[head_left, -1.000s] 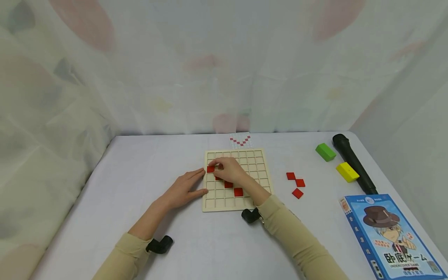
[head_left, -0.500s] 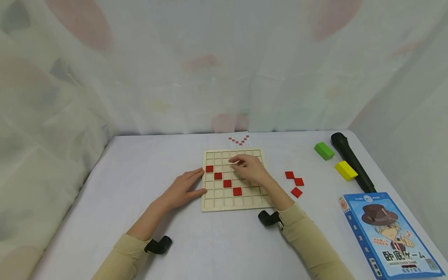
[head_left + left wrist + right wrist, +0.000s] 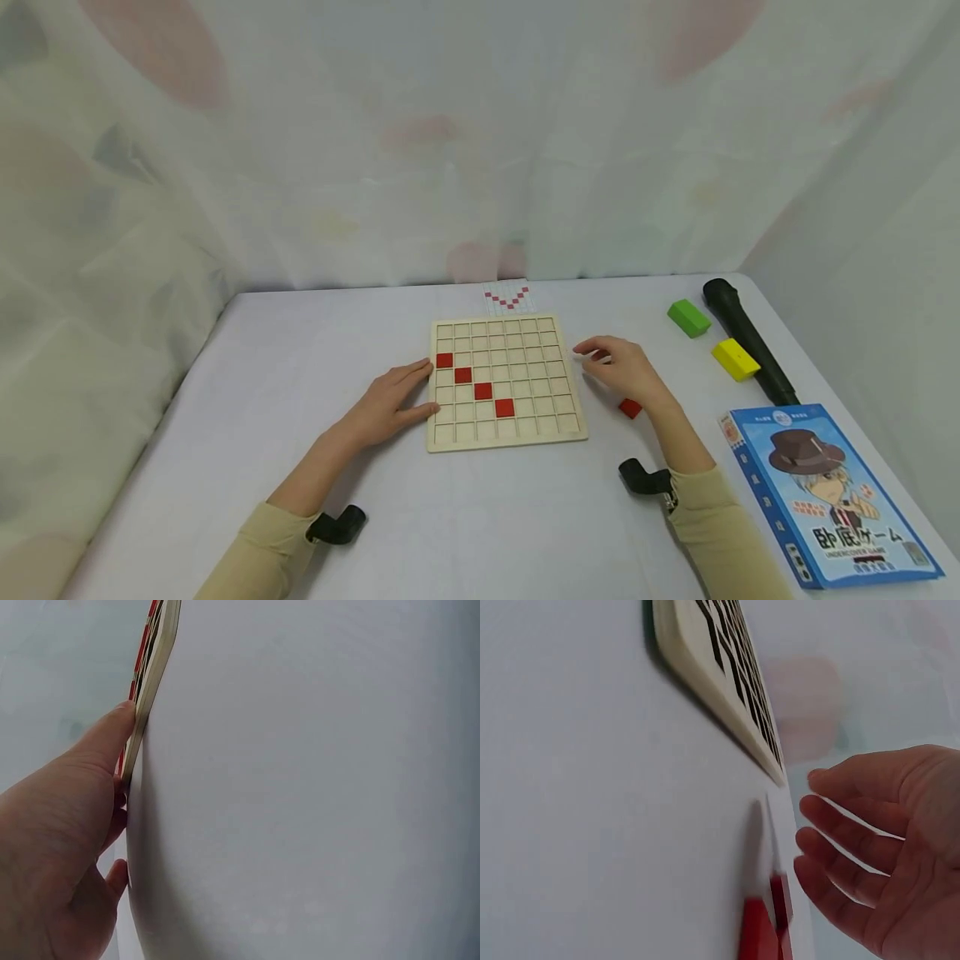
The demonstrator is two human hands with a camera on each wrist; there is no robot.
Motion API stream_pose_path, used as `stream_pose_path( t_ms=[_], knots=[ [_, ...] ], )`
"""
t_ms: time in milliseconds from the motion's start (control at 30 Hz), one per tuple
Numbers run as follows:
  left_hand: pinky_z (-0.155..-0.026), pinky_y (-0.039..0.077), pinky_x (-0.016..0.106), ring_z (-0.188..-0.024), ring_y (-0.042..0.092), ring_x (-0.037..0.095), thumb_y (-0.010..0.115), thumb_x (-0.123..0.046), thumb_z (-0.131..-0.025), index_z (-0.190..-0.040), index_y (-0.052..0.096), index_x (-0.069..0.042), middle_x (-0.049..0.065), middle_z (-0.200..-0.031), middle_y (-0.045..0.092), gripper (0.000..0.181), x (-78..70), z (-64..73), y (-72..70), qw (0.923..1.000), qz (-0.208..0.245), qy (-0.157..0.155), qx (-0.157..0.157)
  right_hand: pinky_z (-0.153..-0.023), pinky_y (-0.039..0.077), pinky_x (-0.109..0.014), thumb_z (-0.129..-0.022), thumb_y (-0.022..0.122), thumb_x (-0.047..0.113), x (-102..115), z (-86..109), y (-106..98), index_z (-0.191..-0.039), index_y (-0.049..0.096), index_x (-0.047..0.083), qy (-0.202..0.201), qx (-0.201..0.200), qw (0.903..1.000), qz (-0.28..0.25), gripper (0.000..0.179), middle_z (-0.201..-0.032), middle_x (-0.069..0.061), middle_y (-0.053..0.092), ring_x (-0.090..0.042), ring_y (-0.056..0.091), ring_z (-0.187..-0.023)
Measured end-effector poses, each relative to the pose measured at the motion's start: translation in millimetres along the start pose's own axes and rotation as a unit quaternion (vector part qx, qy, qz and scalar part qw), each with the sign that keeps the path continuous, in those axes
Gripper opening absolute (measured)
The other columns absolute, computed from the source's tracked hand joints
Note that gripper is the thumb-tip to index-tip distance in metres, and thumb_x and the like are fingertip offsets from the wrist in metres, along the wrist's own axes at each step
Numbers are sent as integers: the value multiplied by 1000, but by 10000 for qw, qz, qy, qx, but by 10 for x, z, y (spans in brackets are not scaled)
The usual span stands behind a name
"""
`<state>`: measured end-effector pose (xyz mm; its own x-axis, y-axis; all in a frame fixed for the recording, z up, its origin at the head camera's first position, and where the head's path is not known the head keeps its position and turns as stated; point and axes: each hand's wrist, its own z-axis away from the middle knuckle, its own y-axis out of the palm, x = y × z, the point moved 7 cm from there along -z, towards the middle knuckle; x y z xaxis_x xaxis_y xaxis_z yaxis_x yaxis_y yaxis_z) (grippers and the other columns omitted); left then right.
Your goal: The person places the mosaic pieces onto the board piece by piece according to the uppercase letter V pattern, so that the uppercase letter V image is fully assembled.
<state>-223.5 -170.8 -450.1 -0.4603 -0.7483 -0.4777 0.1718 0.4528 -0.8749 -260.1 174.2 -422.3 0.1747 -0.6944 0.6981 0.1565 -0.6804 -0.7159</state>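
Observation:
A light wooden grid board point(image 3: 536, 404) lies on the white table with red square tiles in a descending diagonal, one of them a red tile point(image 3: 483, 391). My left hand point(image 3: 385, 407) touches the board's left edge with its fingers and thumb; the left wrist view shows the thumb point(image 3: 112, 735) against that edge. To the right of the board hovers my right hand point(image 3: 618, 367), fingers loosely bent and holding nothing. Below it a loose red tile point(image 3: 630, 408) shows beside the wrist. In the right wrist view red tiles point(image 3: 759, 934) lie under the spread fingers.
A small card point(image 3: 508, 298) with a red V of squares lies behind the board. At the right are a green block point(image 3: 688, 318), a yellow block point(image 3: 736, 359), a black microphone point(image 3: 742, 333) and a blue game box point(image 3: 832, 500).
My right hand has moved right, from over the board to above the loose red tiles, uncovering the diagonal. The left hand stays at the board's edge.

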Motion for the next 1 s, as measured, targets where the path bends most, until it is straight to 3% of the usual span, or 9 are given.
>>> stream_pose_path(
  t_ms=[167,333,633,1000],
  knots=[
    [-110,27,57,-138,36,37,67,-42,-92,-148,40,-1,14,-152,38,74,-9,6,-20,10000,-26,5,-26,-91,48,-50,-88,60,2,-161,90,-107,-120,66,3,275,73,9990,352,32,-121,-17,62,-36,56,-109],
    [-111,27,56,-139,34,35,66,-43,-92,-149,39,-3,12,-153,36,74,14,8,-9,10000,-12,-54,33,-85,52,-46,-82,60,-2,-276,131,-149,-120,64,0,542,245,9967,557,38,-117,-20,60,-34,54,-101],
    [-111,28,53,-139,34,34,66,-43,-92,-149,39,-5,11,-154,37,74,10,3,-3,10000,38,-55,32,-84,52,-45,-86,63,0,-319,143,-123,-122,63,0,370,-22,9987,362,36,-109,-17,62,-31,57,-97],
    [-112,28,52,-140,33,33,65,-44,-93,-150,37,-5,11,-154,36,75,31,-7,13,10000,12,-63,65,-71,48,-31,-89,71,15,-322,110,-119,-121,65,6,525,-187,9981,278,33,-98,-8,65,-23,56,-89]
  ],
)
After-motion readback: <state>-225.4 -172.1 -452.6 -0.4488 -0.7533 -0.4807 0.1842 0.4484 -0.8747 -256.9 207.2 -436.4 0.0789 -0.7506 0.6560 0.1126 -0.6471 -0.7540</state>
